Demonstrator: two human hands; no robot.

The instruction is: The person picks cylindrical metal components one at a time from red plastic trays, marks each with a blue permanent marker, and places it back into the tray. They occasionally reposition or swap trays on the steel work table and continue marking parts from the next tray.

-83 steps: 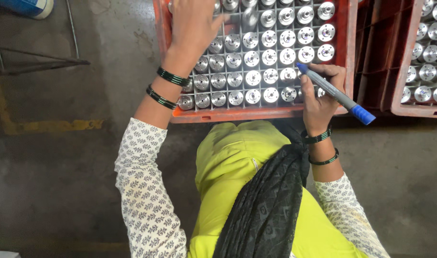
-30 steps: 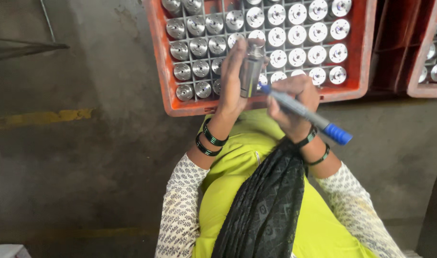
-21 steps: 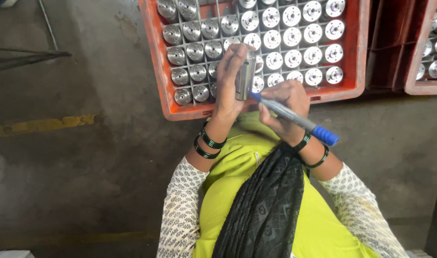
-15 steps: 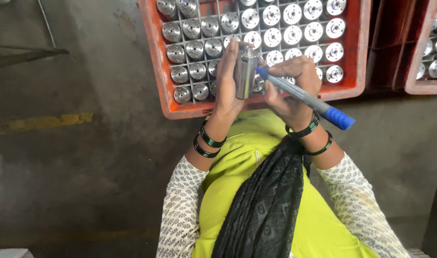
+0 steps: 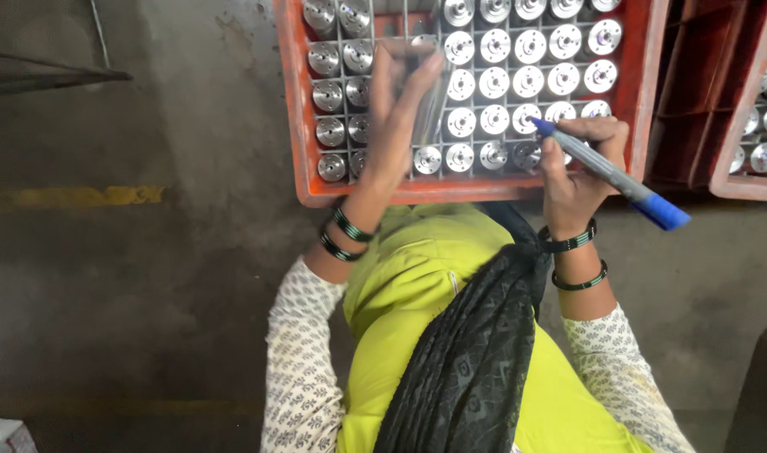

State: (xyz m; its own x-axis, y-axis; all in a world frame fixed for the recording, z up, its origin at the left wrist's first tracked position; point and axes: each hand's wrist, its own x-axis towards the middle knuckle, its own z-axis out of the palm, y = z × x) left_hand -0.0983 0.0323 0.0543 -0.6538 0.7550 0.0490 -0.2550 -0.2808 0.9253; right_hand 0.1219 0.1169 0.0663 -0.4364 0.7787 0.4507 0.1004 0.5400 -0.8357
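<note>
The left hand point(image 5: 398, 109) held a metal cylinder point(image 5: 430, 105) over the red crate point(image 5: 304, 159), its fingers closed around it; the picture was blurred there. The right hand point(image 5: 578, 164) gripped a blue marker point(image 5: 610, 172), tip near the parts point(image 5: 526, 59) at the crate's near edge. The cylinder could slip from the loose-looking hold and knock its neighbours, or the marker could smear a wrong part.

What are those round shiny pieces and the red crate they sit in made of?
The round pieces look like machined metal: bright silvery faces with sharp glints. The crate seems moulded plastic: even orange-red colour, dull sheen, thick rounded rim. Its grid dividers look grey; material unclear.
</note>
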